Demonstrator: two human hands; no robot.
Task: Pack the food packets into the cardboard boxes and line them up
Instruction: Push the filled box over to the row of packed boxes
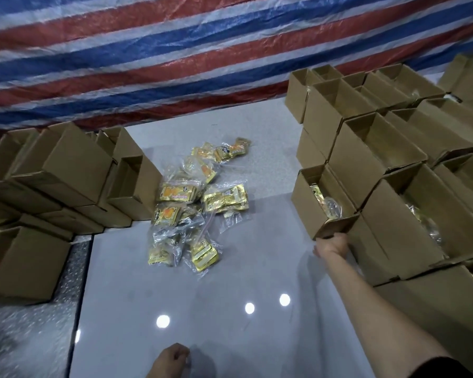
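Observation:
A loose pile of gold and yellow food packets (194,203) in clear bags lies on the grey tiled floor. My right hand (331,246) reaches out and grips the near end flap of an open cardboard box (309,203) with packets inside, at the front left of the right-hand stack. My left hand (173,357) rests low on the floor with its fingers curled and nothing in it.
Open boxes (410,165) stand in rows and layers on the right, some holding packets. A stack of empty boxes (69,170) lies on the left, one box (25,263) nearer me. A red, white and blue tarpaulin (175,50) hangs behind.

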